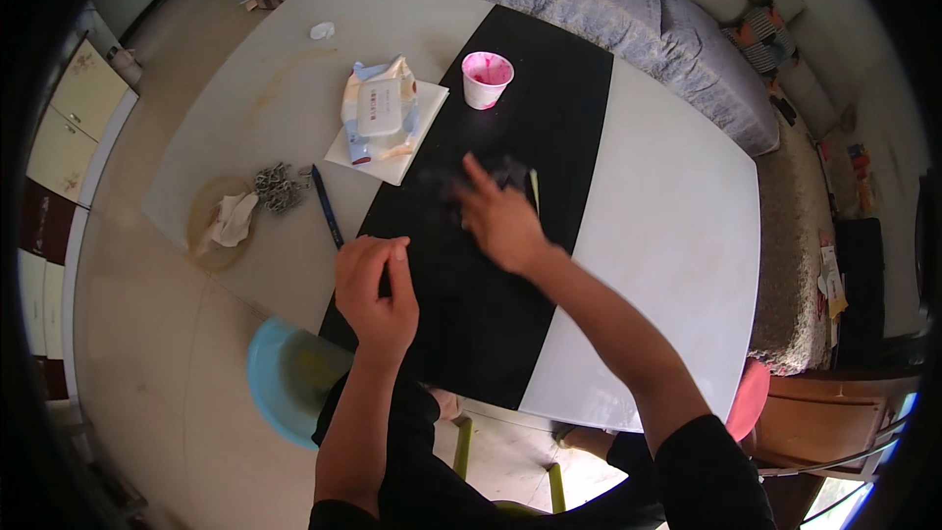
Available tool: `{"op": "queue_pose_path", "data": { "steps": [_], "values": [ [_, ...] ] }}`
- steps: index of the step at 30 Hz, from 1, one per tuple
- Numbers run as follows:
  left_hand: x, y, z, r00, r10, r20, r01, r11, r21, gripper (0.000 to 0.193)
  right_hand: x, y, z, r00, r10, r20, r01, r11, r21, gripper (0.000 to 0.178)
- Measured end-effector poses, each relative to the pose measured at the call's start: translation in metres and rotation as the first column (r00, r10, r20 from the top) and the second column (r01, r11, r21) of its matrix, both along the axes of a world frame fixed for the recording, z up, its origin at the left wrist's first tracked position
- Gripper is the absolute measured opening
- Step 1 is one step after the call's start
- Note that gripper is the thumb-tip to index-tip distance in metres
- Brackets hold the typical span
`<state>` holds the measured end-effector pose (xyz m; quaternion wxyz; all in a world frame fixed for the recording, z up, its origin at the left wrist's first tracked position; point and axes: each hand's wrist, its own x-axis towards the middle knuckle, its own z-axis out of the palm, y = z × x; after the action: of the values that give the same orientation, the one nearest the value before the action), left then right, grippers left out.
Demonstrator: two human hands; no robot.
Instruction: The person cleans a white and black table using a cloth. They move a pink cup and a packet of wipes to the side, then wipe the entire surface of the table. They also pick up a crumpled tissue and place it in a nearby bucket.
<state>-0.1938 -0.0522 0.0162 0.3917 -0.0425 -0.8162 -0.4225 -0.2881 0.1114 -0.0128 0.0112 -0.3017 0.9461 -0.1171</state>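
Note:
My right hand (502, 224) is over the black middle strip of the table, its fingers stretched out and partly smeared by motion. Just beyond it lies a dark, crumpled-looking thing (512, 173), too blurred to name, with a thin pale yellow-green strip (535, 190) at its right side. My left hand (377, 287) is raised near the strip's left edge, fingers curled in and thumb against them; whatever they may hold is hidden. Left of it rests a dark blue pen (327, 204). Farther off stands a white paper cup (487, 86) with pink stains inside.
A wipes packet (379, 118) sits on a white pad (424, 128). Toward the left are a steel wool scourer (281, 188), a round dish (200, 236) with crumpled tissue (234, 220), and a tissue scrap (322, 30). A blue basin (267, 373) stands below the table's left edge.

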Motion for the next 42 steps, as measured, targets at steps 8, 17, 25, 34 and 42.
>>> {"op": "queue_pose_path", "data": {
  "steps": [8, 17, 25, 34, 42],
  "values": [
    [0.004, -0.042, -0.001, 0.979, 0.196, 0.056, -0.202, 0.97, 0.139, 0.007, -0.009, -0.044, -0.021, 0.968, -0.213, -0.133, 0.21, 0.977, -0.04, 0.044],
    [0.017, -0.061, -0.021, 0.929, 0.102, 0.357, -0.006, 0.965, -0.262, 0.035, 0.063, 0.004, 0.0, 0.997, -0.062, -0.047, 0.067, 0.989, 0.131, 0.043],
    [0.02, -0.07, -0.039, 0.884, 0.177, 0.432, -0.03, 0.945, -0.327, 0.029, 0.064, -0.068, -0.017, 0.968, -0.243, -0.062, 0.246, 0.968, 0.052, 0.047],
    [0.017, -0.073, -0.032, 0.976, 0.151, 0.156, -0.118, 0.971, -0.207, 0.021, 0.094, 0.016, 0.008, 0.989, -0.139, 0.056, 0.134, 0.986, 0.096, 0.046],
    [0.009, -0.088, -0.034, 0.944, 0.244, 0.22, -0.23, 0.969, -0.086, 0.025, 0.027, -0.081, -0.015, 0.903, -0.428, 0.033, 0.425, 0.903, 0.065, 0.048]
  ]
}}
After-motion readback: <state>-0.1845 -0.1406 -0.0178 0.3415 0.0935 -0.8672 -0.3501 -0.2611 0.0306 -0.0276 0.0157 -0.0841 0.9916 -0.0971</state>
